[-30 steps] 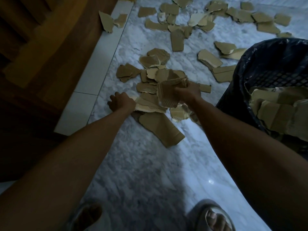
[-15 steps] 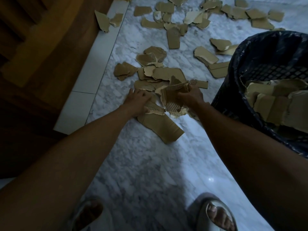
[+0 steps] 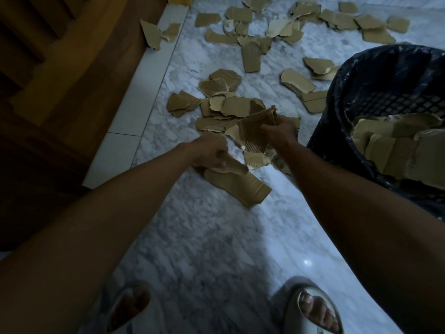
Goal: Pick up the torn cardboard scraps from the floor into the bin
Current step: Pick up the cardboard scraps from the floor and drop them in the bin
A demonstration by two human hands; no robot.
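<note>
Torn brown cardboard scraps (image 3: 231,107) lie scattered over the white marble floor (image 3: 207,227), thickest in a pile just beyond my hands. My right hand (image 3: 279,132) grips a bunch of corrugated scraps (image 3: 252,133), lifted a little above the pile. My left hand (image 3: 209,154) is curled round one scrap (image 3: 237,166) low over a long flat piece (image 3: 240,188). The bin (image 3: 395,75), a dark mesh basket with a black liner, stands at the right with several scraps (image 3: 395,145) inside.
A wooden step or door frame (image 3: 72,75) and a white threshold strip (image 3: 134,112) run along the left. More scraps (image 3: 313,22) cover the far floor. My two feet in pale slippers (image 3: 310,309) stand at the bottom edge.
My left hand has slid in from the left, closed on a scrap and drawn it back. The right hand keeps its bunch, held slightly higher.
</note>
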